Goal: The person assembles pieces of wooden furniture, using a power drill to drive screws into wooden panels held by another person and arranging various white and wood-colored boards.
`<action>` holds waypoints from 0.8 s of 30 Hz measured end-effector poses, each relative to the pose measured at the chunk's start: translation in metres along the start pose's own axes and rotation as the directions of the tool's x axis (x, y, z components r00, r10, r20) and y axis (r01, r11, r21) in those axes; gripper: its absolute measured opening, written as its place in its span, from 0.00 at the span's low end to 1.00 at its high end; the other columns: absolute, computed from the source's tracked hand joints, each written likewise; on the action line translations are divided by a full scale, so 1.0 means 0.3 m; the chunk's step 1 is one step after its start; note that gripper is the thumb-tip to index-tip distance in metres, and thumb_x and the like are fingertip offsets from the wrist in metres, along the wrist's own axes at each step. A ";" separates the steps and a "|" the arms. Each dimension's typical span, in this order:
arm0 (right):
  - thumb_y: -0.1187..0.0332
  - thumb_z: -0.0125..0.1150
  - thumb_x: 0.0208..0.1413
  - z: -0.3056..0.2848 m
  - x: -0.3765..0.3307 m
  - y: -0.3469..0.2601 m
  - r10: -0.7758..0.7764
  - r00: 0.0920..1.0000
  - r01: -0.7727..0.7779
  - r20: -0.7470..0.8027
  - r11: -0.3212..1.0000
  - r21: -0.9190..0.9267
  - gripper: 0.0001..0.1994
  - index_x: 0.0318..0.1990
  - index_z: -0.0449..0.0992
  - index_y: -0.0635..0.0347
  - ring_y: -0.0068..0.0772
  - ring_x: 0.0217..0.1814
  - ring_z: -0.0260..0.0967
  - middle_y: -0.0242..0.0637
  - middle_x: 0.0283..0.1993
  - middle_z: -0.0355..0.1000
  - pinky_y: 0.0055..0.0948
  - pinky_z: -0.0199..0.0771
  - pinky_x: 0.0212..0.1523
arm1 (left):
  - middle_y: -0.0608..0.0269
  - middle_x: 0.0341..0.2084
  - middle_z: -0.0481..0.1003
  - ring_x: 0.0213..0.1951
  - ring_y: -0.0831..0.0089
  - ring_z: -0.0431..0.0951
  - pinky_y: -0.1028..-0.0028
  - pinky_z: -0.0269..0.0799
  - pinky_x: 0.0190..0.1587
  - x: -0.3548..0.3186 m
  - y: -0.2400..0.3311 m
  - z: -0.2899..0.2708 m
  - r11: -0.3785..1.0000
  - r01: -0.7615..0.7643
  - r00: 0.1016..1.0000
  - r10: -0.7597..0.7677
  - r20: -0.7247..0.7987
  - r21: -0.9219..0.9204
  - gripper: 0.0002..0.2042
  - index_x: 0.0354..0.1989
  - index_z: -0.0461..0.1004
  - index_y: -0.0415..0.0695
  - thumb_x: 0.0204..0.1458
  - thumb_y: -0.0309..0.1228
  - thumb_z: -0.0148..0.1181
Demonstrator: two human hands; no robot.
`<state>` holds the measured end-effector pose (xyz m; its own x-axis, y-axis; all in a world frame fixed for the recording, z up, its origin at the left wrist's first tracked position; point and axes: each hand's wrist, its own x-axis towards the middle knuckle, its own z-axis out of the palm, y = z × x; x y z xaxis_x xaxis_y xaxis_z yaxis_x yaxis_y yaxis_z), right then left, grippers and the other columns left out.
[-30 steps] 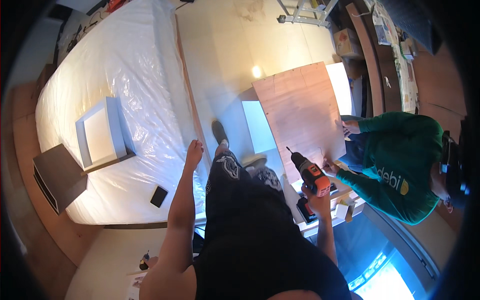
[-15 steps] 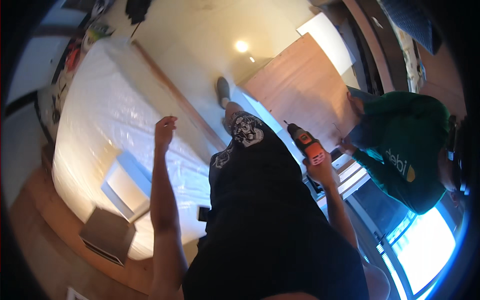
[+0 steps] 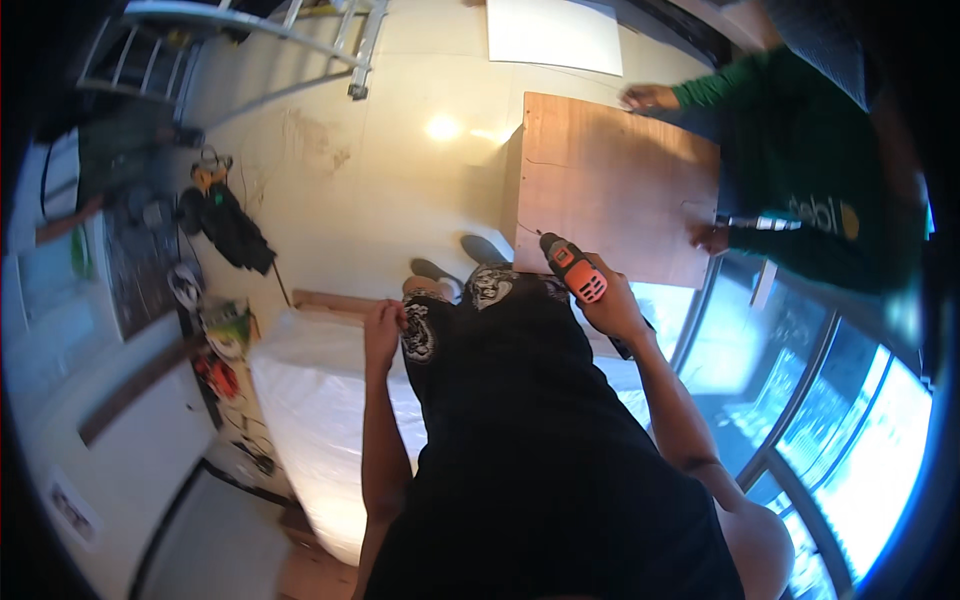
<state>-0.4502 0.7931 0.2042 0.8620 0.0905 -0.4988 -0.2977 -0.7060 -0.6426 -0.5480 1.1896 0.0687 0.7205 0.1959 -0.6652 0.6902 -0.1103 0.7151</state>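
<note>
While I watched from the head camera, my right hand was closed around the handle of an orange and black cordless drill, its nose pointing up and to the left toward the near edge of a brown wooden panel. I could not tell whether the bit touched the wood. That panel lay on the pale floor, just ahead of my shoes. My left hand hung loosely curled and held nothing, its fingers bent in against my patterned shorts, just above the corner of a bed wrapped in clear plastic.

Across the panel a second person in a green sweater leaned over it. One of their hands rested on the far edge and the other sat at the right-hand edge near a thin rod-like tool; I could not make out what it was.

Off to the left a metal ladder stood by the wall, and tools and dark bags lay scattered along the floor beside the bed. A white board lay beyond the panel. Glass window frames ran along the right.
</note>
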 end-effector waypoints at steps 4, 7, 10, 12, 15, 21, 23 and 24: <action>0.71 0.63 0.51 0.094 -0.047 -0.053 0.195 0.971 -0.197 -0.139 0.980 0.001 0.22 0.56 0.70 0.56 0.66 0.47 0.74 0.58 0.40 0.78 0.56 0.74 0.44 | 0.55 0.23 0.71 0.28 0.68 0.71 0.67 0.66 0.34 0.248 0.161 -0.007 0.943 -0.205 0.971 0.161 0.178 0.264 0.14 0.26 0.70 0.38 0.60 0.32 0.45; 0.72 0.63 0.50 0.179 -0.085 -0.113 0.260 0.934 -0.257 -0.244 0.965 0.047 0.24 0.57 0.70 0.57 0.67 0.48 0.73 0.59 0.40 0.78 0.55 0.74 0.44 | 0.54 0.21 0.68 0.28 0.65 0.68 0.65 0.65 0.35 0.429 0.289 -0.044 0.911 -0.309 0.918 0.211 0.336 0.272 0.13 0.26 0.68 0.37 0.59 0.32 0.44; 0.72 0.63 0.49 0.291 -0.203 -0.117 0.426 0.846 -0.420 -0.320 0.903 0.093 0.23 0.56 0.72 0.57 0.67 0.48 0.73 0.59 0.41 0.78 0.55 0.74 0.44 | 0.54 0.22 0.67 0.29 0.64 0.67 0.65 0.64 0.35 0.505 0.431 -0.034 0.914 -0.253 0.885 0.087 0.458 0.316 0.13 0.26 0.67 0.37 0.59 0.33 0.44; 0.72 0.63 0.49 0.373 -0.250 -0.184 0.506 0.773 -0.490 -0.381 0.859 0.147 0.22 0.54 0.73 0.57 0.67 0.48 0.73 0.58 0.41 0.78 0.55 0.74 0.45 | 0.53 0.22 0.67 0.29 0.63 0.67 0.64 0.64 0.36 0.599 0.433 -0.104 0.843 -0.383 0.823 0.127 0.554 0.377 0.14 0.26 0.66 0.37 0.60 0.33 0.43; 0.79 0.61 0.44 0.527 -0.349 -0.262 0.620 0.664 -0.574 -0.419 0.781 0.246 0.23 0.53 0.74 0.62 0.65 0.50 0.74 0.58 0.43 0.77 0.46 0.75 0.46 | 0.49 0.25 0.70 0.30 0.58 0.69 0.59 0.65 0.38 0.778 0.400 -0.174 0.700 -0.529 0.703 0.045 0.710 0.480 0.17 0.28 0.67 0.37 0.65 0.34 0.39; 0.80 0.59 0.42 0.746 -0.372 -0.412 0.860 0.426 -0.543 -0.282 0.492 0.680 0.20 0.48 0.76 0.66 0.38 0.35 0.75 0.47 0.33 0.76 0.37 0.74 0.39 | 0.43 0.32 0.78 0.38 0.57 0.78 0.59 0.71 0.46 0.951 0.557 -0.128 0.706 -0.522 0.710 0.047 0.703 0.479 0.20 0.33 0.75 0.35 0.61 0.42 0.46; 0.78 0.58 0.44 0.813 -0.365 -0.401 0.866 0.399 -0.480 -0.300 0.476 0.737 0.17 0.46 0.76 0.67 0.40 0.35 0.76 0.48 0.31 0.76 0.39 0.74 0.39 | 0.42 0.35 0.79 0.42 0.55 0.80 0.59 0.72 0.48 0.946 0.625 -0.045 0.654 -0.573 0.694 0.067 0.717 0.493 0.21 0.35 0.77 0.35 0.60 0.43 0.47; 0.78 0.57 0.45 0.824 -0.356 -0.410 0.869 0.399 -0.458 -0.293 0.466 0.757 0.17 0.45 0.76 0.66 0.44 0.35 0.77 0.49 0.32 0.77 0.40 0.74 0.39 | 0.41 0.37 0.80 0.43 0.54 0.80 0.59 0.72 0.48 0.941 0.648 -0.004 0.628 -0.607 0.679 0.092 0.728 0.487 0.21 0.36 0.78 0.35 0.60 0.43 0.47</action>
<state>-0.6071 1.0437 0.1927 0.2057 -0.7832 -0.5867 -0.8444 0.1610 -0.5110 -0.2103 1.2246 0.0202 0.6019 -0.5863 -0.5422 0.0284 -0.6629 0.7482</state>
